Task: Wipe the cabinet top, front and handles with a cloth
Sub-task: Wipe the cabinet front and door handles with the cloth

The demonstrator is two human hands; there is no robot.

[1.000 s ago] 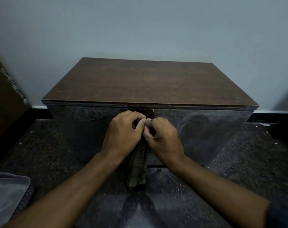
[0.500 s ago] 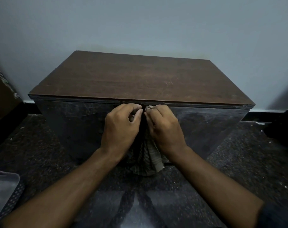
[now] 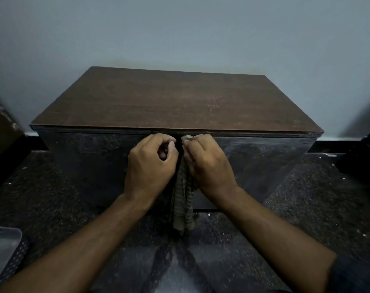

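A low cabinet with a brown wooden top [image 3: 175, 102] and dark glossy doors [image 3: 264, 161] stands against the wall. Both hands are at the top middle of the front, where the two doors meet. My left hand [image 3: 150, 166] has its fingers curled at the left door's edge; what it holds is hidden. My right hand [image 3: 207, 163] grips a striped cloth [image 3: 183, 206], whose tail hangs down between my wrists to the floor. The handles are hidden behind my hands.
A pale wall rises behind the cabinet. The floor [image 3: 306, 208] is dark and speckled. A grey perforated basket [image 3: 4, 250] sits at the lower left. A brown panel [image 3: 0, 132] stands at the left edge, a dark object at the right edge.
The doors, slightly ajar a second ago, have closed together. My hands rose to the top edge. The cloth bunched, then hangs long and narrow again.
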